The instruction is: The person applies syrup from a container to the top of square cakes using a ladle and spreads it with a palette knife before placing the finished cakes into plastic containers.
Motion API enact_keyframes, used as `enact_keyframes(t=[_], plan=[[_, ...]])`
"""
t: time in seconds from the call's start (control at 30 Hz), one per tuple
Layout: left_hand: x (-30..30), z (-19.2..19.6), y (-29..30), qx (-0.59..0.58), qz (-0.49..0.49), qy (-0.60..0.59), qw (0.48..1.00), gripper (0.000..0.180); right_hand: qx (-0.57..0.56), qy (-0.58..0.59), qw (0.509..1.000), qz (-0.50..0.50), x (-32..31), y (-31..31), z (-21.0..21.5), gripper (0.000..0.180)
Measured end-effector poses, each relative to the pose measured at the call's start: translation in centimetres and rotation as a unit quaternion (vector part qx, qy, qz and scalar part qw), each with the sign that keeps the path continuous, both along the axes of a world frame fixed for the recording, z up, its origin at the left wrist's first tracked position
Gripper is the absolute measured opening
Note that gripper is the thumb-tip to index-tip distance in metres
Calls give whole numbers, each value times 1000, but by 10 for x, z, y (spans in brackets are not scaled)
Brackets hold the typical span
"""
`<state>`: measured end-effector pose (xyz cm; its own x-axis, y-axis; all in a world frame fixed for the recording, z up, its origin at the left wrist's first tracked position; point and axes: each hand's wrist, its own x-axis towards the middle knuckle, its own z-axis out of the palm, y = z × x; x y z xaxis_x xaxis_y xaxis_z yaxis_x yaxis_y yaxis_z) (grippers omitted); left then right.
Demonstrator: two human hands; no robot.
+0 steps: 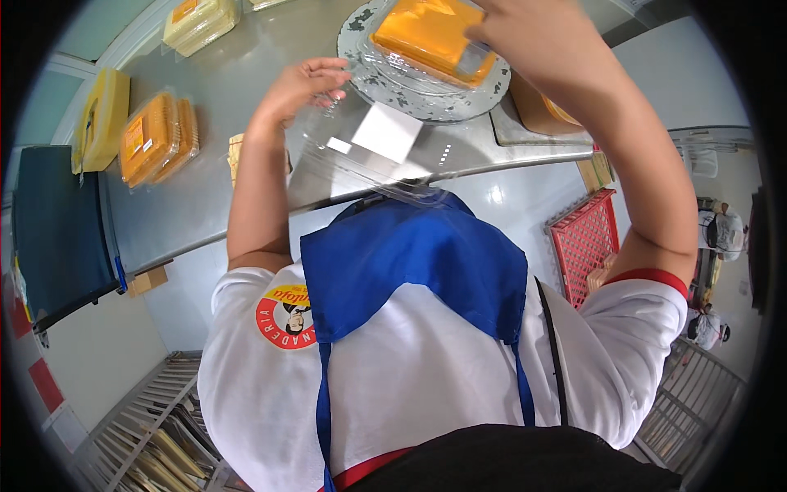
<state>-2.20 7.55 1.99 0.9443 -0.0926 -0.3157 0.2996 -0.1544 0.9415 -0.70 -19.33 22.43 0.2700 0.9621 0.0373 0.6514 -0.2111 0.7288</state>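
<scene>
Orange slab of what looks like cheese or cake (pixel 434 34) sits in a clear plastic clamshell tray (pixel 385 61), which rests on a round patterned plate (pixel 426 102) near the middle of the grey steel surface (pixel 205 189). The right hand (pixel 533 37) lies over the far right corner of the slab, fingers curled down onto it and onto the tray's rim — whether it grips or only steadies I cannot tell. The left hand (pixel 307 82) is half open, fingertips pinching the edge of the clear hinged lid (pixel 369 156), which hangs open toward the person's chest with a white label on it.

As I judge it, the filling is done and the closing is not: the slab is seated, the lid is not yet folded over. Two packs of the same orange product, already shut, lie together at the left (pixel 156 138); a paler pack (pixel 199 23) sits at the far left corner, and a yellow box (pixel 102 115) stands beside the surface's left end.

For room — the near edge of the surface runs just under the open lid, so the lid overhangs it. Bare steel lies between the plate and the shut packs. To the right the plate touches a flat platform (pixel 533 135), and a red crate (pixel 584 242) stands lower down, beyond the edge
</scene>
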Motion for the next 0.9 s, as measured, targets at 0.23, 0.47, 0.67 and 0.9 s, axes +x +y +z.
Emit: enact_keyframes(t=[0.23,0.47,0.67,0.9], plan=[[30,39,94,143,45,-147,978,38,-22,81,996,41,0,-31,5,22],[-47,84,-18,-72,-15,-304,950,29,120,99,987,-37,37,-52,-24,26],[-50,-15,-117,-274,51,62,958,36,154,94,982,-55,39,-93,-20,25],[-21,-30,-107,-356,220,32,908,28,102,90,991,0,13,-42,-23,20]])
